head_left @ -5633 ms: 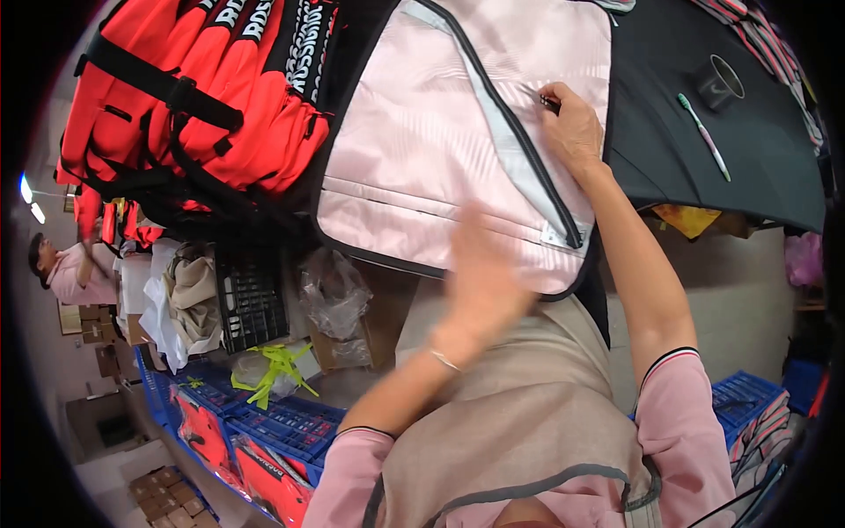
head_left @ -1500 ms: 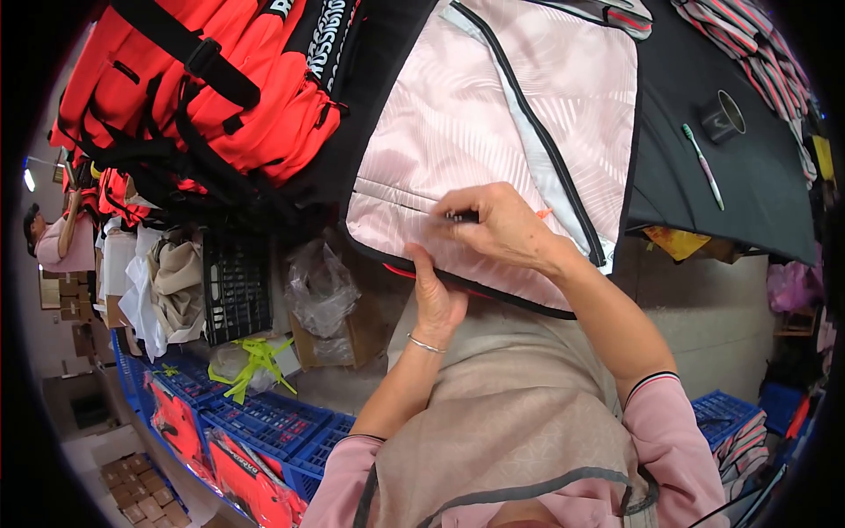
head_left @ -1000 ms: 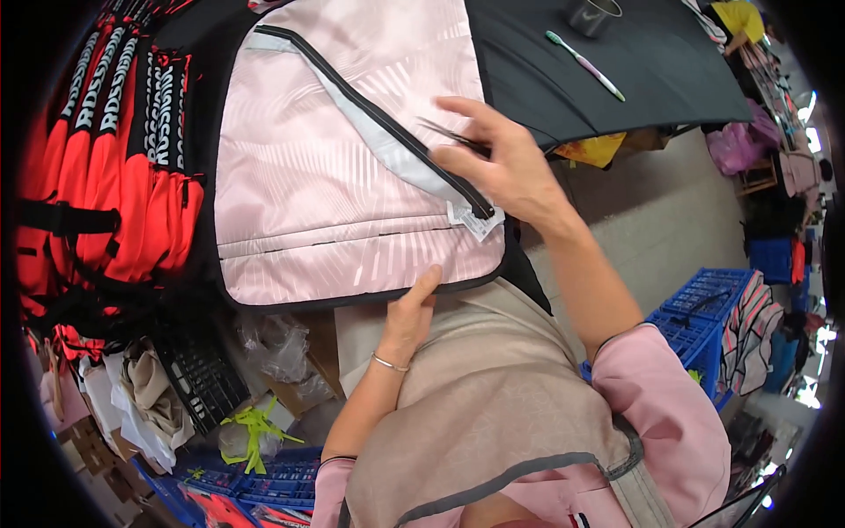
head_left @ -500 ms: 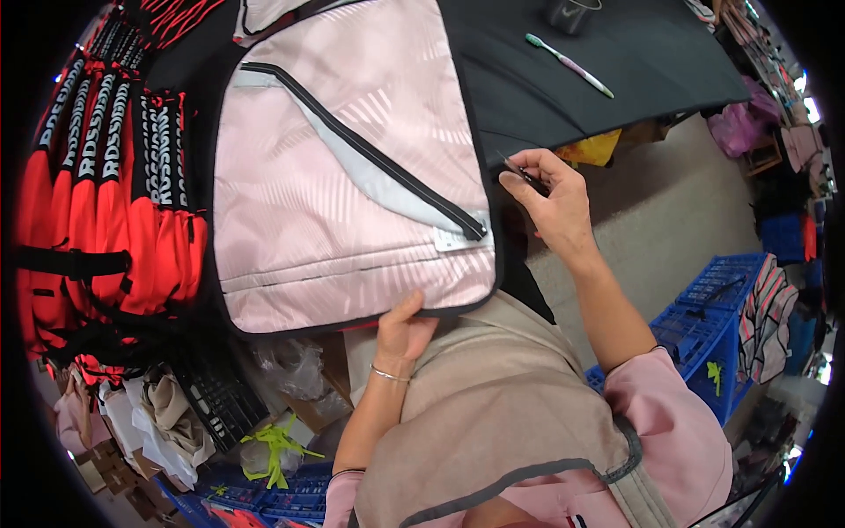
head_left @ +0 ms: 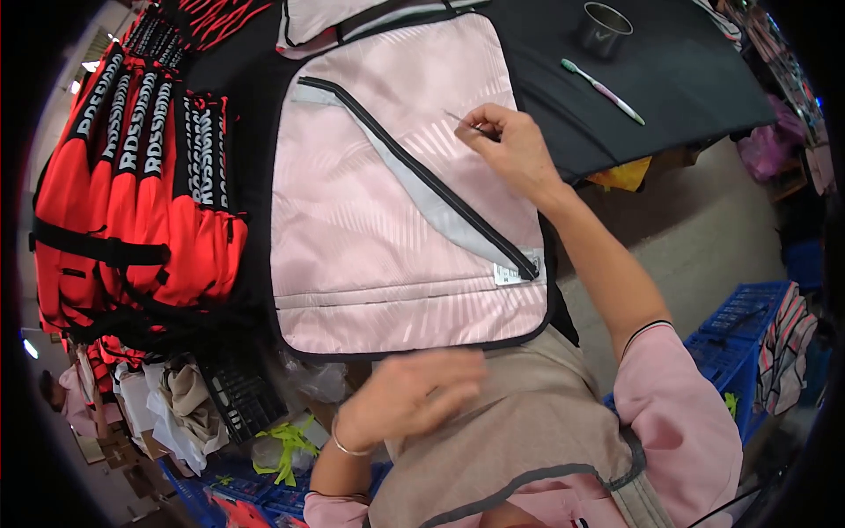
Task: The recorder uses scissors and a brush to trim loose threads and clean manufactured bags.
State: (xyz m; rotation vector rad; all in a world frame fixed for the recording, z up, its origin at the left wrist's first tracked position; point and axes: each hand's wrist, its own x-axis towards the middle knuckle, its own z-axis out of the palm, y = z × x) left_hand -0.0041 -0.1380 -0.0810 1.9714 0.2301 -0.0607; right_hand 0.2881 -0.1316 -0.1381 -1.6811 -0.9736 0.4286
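A pink fabric panel (head_left: 334, 238) with dark bound edges lies flat on the black-covered table (head_left: 695, 97) in front of me. A black zip (head_left: 431, 185) crosses it diagonally, with grey lining showing along one side and a white label (head_left: 507, 275) at its lower end. Pinched in my right hand (head_left: 515, 154) is a small dark tool (head_left: 484, 134) with a thin pointed tip, held over the upper right of the panel. My left hand (head_left: 418, 392), blurred by motion, is just below the panel's near edge, fingers stretched out with nothing visible in them.
Red and black bags (head_left: 106, 207) are stacked at the left. Another pink piece (head_left: 321, 19) lies at the table's far side. A metal cup (head_left: 606, 35) and a toothbrush (head_left: 603, 90) are at the far right. Blue crates (head_left: 748, 321) stand on the floor at right.
My left hand has let go of the panel's near edge and moved down toward me. My right hand has moved from beside the panel to over it, with the pointed tool.
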